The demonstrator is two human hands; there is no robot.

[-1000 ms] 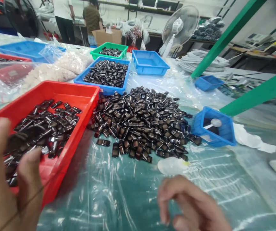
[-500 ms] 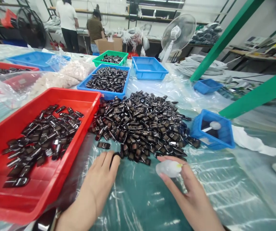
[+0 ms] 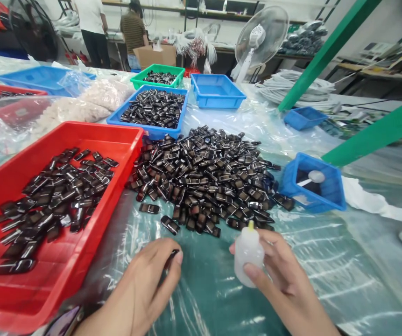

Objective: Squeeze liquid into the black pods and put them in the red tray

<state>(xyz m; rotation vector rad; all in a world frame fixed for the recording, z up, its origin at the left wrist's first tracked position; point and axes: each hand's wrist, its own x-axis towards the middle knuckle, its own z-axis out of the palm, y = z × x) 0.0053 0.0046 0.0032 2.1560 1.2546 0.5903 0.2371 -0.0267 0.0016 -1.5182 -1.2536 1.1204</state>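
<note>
White squeeze bottle (image 3: 244, 254): translucent plastic with a yellow tip, nearly upright at about 5 o'clock from the pile's centre, where all hours here are read; whether its base touches the table cannot be told.
Right hand (image 3: 281, 275): fingers curled around the bottle, thumb pressed on its near side.
Left hand (image 3: 144, 275): at 7 o'clock, thumb and forefinger pinching one dark casing (image 3: 173, 254), mostly hidden by the fingers.
Pile (image 3: 204, 182): glossy black-and-brown plastic casings heaped on the plastic-covered green table (image 3: 201, 298).
Two loose casings (image 3: 149, 208): flat on the table between 7 and 9 o'clock, just beside the pile.
Red tray (image 3: 18, 298): toward 8 to 9 o'clock, holding more casings, its right wall against the pile.
Blue tray (image 3: 162, 132): 11 o'clock, filled with casings; a green tray (image 3: 136, 83) stands behind it.
Small blue bin (image 3: 330, 203): 3 o'clock, a white spoon (image 3: 316, 176) inside.
Fan (image 3: 262, 37): 1 o'clock, in the background.
</note>
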